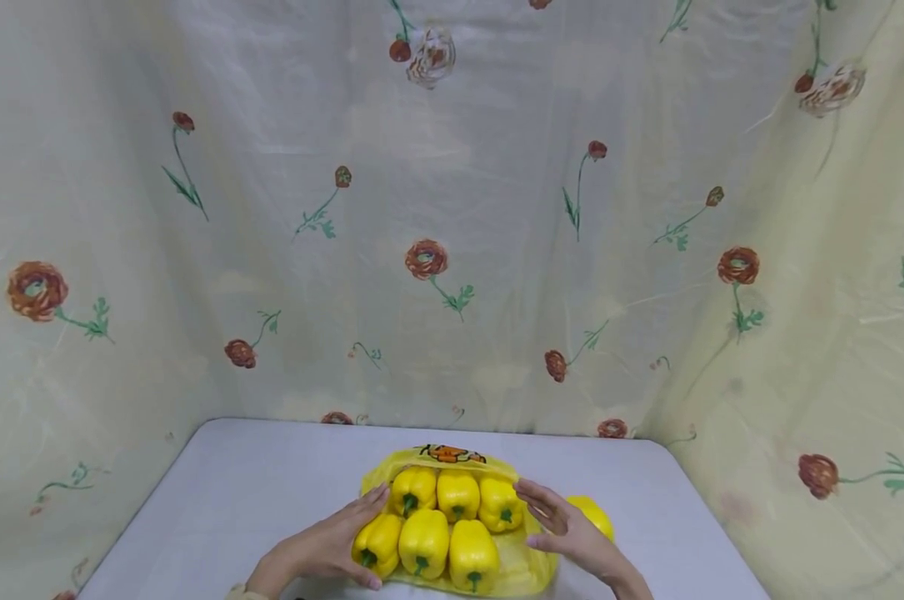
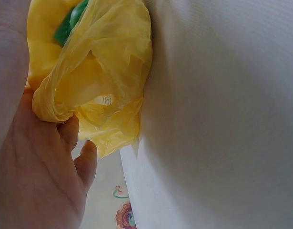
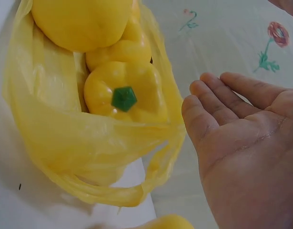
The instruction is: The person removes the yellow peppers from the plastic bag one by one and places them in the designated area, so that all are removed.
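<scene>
Several yellow bell peppers (image 1: 425, 542) with green stems lie in two rows in a yellow plastic bag (image 1: 534, 562), its mouth towards me. At the left side of the bag is my left hand (image 1: 335, 537), fingers extended along the peppers. The left wrist view shows its fingertips right at the bag's gathered edge (image 2: 53, 107). My right hand (image 1: 571, 533) is held by the right side with fingers straight and palm facing the peppers. In the right wrist view that palm (image 3: 251, 143) holds nothing, and a bag handle loop (image 3: 158, 164) hangs close by.
Another yellow pepper (image 1: 592, 515) lies outside the bag, partly behind my right hand. The white table (image 1: 272, 467) has a back edge close to a flower-patterned curtain (image 1: 489, 333), which also rises on both sides. An orange print (image 1: 452, 454) marks the bag's far end.
</scene>
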### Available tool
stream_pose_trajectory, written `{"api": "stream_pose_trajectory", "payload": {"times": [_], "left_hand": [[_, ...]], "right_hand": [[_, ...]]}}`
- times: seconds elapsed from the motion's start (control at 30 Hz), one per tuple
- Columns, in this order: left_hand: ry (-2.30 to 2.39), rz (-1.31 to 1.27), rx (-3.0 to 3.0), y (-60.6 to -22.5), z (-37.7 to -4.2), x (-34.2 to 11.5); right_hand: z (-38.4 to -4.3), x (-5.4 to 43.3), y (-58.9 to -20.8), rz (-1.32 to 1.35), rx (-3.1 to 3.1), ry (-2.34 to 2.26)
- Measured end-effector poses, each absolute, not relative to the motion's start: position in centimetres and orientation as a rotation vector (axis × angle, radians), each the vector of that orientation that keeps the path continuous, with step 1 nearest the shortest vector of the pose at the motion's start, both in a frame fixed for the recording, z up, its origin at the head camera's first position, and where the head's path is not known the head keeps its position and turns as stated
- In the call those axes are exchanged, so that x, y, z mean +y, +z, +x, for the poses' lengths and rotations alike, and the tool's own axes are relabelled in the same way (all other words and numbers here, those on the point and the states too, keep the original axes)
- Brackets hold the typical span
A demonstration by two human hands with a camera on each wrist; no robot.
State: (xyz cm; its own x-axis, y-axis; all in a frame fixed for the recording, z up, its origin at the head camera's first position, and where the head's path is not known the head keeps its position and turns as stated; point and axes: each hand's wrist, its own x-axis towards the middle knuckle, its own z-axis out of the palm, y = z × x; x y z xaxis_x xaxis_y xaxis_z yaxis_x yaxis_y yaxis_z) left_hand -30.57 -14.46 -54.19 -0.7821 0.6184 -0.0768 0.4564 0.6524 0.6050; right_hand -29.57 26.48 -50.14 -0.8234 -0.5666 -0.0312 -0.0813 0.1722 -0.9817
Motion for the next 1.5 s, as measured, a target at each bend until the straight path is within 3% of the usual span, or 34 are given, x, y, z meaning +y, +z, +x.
{"api": "stream_pose_trajectory", "payload": {"times": [1.5], "left_hand": [[0.841, 0.827, 2.583, -54.2, -30.7, -14.5]], "right_hand": [[-29.4, 21.5, -53.4, -0.619, 2.058, -1.55]]}}
